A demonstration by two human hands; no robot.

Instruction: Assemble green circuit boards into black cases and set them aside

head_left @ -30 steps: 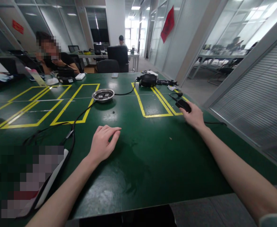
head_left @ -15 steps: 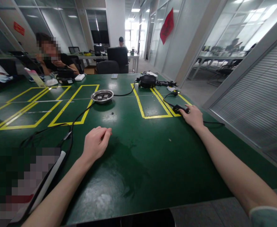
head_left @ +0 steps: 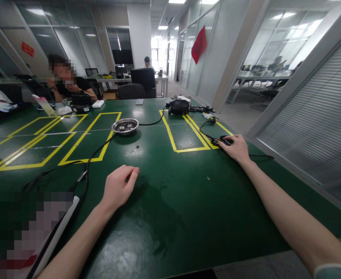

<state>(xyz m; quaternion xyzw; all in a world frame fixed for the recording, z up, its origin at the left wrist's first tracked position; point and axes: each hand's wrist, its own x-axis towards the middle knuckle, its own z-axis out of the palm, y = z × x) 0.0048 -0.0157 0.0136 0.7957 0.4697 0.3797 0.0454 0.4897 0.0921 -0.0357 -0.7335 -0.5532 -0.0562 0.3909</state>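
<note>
My left hand (head_left: 120, 186) hovers over the green table (head_left: 170, 209) with its fingers curled into a fist, thumb against the index finger. Whatever it may hold is hidden. At the right, my right hand (head_left: 236, 149) has its thumb and fingers around a small black corded device (head_left: 225, 140) on the table. Small coloured bits show on that device, too small to make out. From it a black cord runs up to a black plug-like end (head_left: 213, 121). A steel bowl (head_left: 116, 131) with small metal parts (head_left: 126, 127) stands beyond my left hand.
Yellow tape (head_left: 192, 149) marks rectangles on the table. A black bulky device (head_left: 179, 107) lies at the far edge. Black cables (head_left: 86, 174) cross the left side beside a white-edged, pixelated object (head_left: 60, 223). A person (head_left: 77, 87) sits across at the left.
The view has tilted up slightly, so everything sits lower. My right hand stays at the black device, which now shows coloured bits between the fingers. My left hand stays closed.
</note>
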